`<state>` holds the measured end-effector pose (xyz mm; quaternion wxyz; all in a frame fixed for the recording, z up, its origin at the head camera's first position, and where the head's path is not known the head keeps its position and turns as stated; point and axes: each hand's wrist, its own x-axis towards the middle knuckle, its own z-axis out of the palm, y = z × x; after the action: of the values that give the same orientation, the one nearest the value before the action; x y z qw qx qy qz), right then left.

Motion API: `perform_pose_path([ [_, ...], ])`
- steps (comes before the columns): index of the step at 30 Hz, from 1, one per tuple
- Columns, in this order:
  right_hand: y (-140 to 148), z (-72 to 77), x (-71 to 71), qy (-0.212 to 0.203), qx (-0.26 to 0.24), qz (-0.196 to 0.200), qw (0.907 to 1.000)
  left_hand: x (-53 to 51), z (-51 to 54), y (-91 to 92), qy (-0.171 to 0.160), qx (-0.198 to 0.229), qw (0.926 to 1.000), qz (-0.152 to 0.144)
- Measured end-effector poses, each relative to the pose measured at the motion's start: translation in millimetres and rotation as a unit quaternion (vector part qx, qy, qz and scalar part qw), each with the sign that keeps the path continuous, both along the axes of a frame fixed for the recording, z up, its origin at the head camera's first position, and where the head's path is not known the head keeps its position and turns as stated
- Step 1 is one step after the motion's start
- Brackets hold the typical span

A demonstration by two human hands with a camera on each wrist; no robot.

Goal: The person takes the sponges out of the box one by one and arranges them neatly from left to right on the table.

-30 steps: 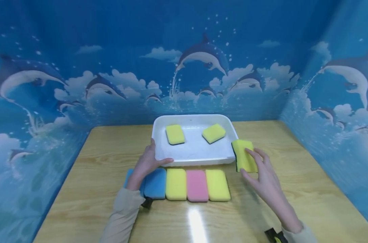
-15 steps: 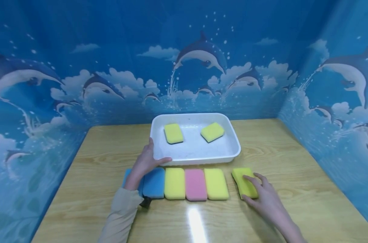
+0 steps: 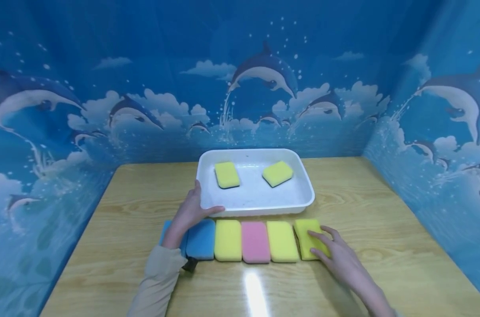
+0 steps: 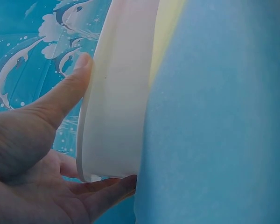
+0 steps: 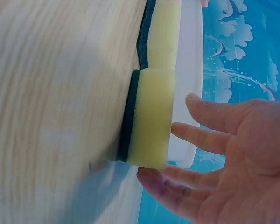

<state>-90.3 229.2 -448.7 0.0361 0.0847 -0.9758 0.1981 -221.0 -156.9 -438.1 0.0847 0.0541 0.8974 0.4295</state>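
My left hand holds the near left corner of a white plastic tray; in the left wrist view the thumb lies along its rim and the fingers wrap the corner. Two yellow sponges, a left one and a right one, lie apart inside the tray. My right hand touches a yellow sponge with a dark green scouring side, at the right end of a sponge row. In the right wrist view, its fingertips meet that sponge's side and top, with the thumb off it.
The row in front of the tray also has a yellow sponge, a pink sponge, another yellow sponge and blue sponges partly under my left arm. A dolphin-print curtain surrounds the wooden table.
My right hand has brought its yellow sponge from beside the tray down to the table, then left against the row's right end. The left hand stays on the tray.
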Motion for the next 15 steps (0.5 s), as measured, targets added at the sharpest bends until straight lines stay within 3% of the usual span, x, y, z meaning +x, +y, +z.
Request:
perform_pose_path([
  [5, -5.8, 0.5, 0.1, 0.004, -0.001, 0.004, 1.0, 0.8, 1.2, 1.7, -0.014, -0.013, 0.9998, 0.008],
  [15, -12.7, -1.1, -3.8, 0.006, -0.006, 0.013, 0.9999, 1.3, 1.7, 2.0, -0.01, -0.011, 0.9998, 0.013],
])
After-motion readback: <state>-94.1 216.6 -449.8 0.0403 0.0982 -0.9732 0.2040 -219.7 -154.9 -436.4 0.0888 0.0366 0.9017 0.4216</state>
